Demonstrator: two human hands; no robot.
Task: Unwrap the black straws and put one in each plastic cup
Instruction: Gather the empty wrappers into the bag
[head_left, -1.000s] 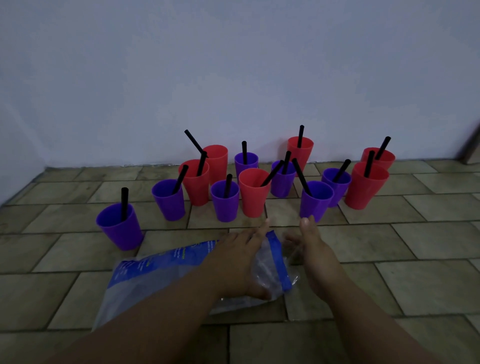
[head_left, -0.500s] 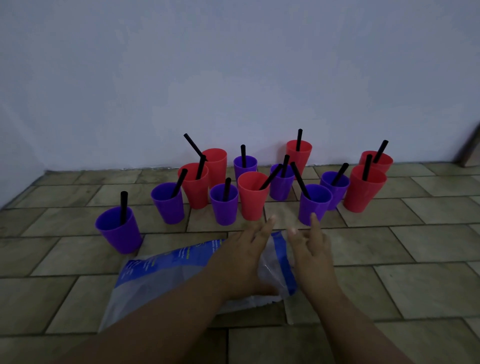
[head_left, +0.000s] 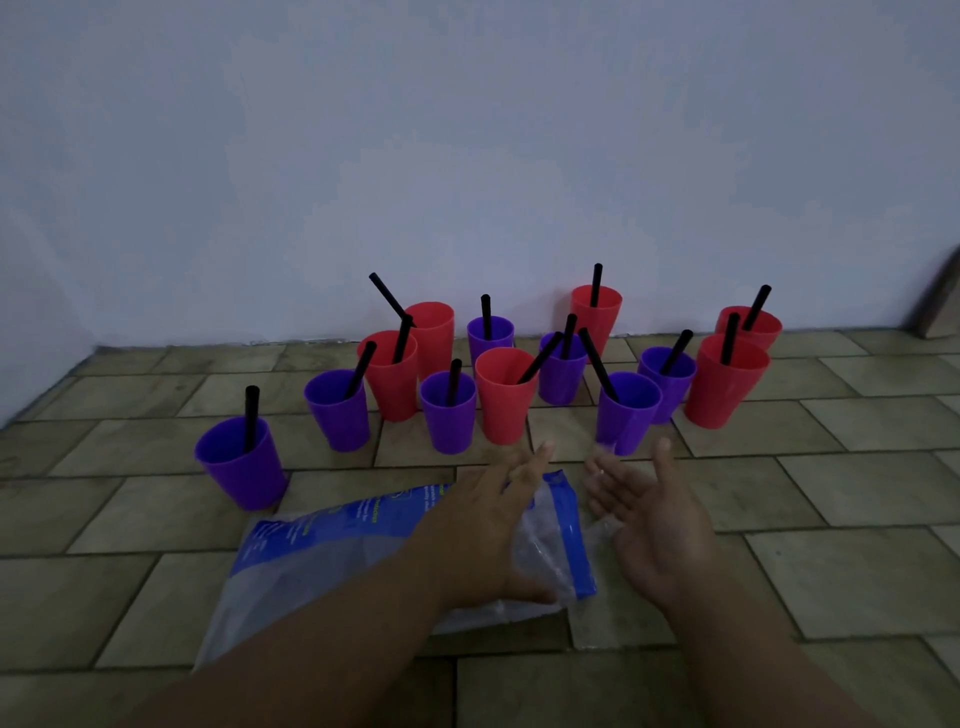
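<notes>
just beyond right grip (head_left: 658, 527), purple cup (head_left: 626, 418)

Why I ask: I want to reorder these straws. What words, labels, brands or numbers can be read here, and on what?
Plastic bag, blue band: white and yellow-green print, too blurred to read.
Cups: no text visible.
Straws: no text visible.

Left hand (head_left: 485, 535): bare.
Right hand (head_left: 657, 525): bare, dimly lit.
Left forearm (head_left: 322, 639): uncovered down to the frame's lower edge.
Right forearm (head_left: 753, 654): uncovered likewise.
</notes>
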